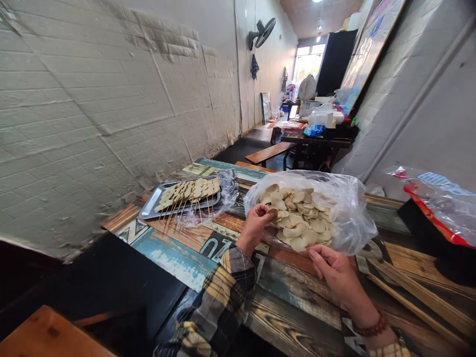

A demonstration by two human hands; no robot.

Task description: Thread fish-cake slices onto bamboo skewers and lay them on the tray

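A clear plastic bag point(353, 218) lies spread on the table, with a heap of thin, pale beige round slices point(297, 210) in its mouth. My left hand point(255, 227) is at the heap's left side, thumb and fingers pinched on one slice point(272, 213). At the front edge of the heap, my right hand point(334, 270) has its thumb and forefinger pressed together; what they hold, if anything, is too small to make out. On the left, a metal tray point(150, 204) bears several skewers threaded with similar slices point(189, 192), their bare stick ends poking over the front rim.
Bare wooden sticks point(427, 295) lie on the patchwork wooden table point(297, 282) at right. Behind them stands a black box point(424, 225) with red-edged plastic packaging point(439, 213). Crumpled clear plastic point(227, 187) touches the tray. A bench point(269, 151) and a cluttered table point(316, 138) are farther back.
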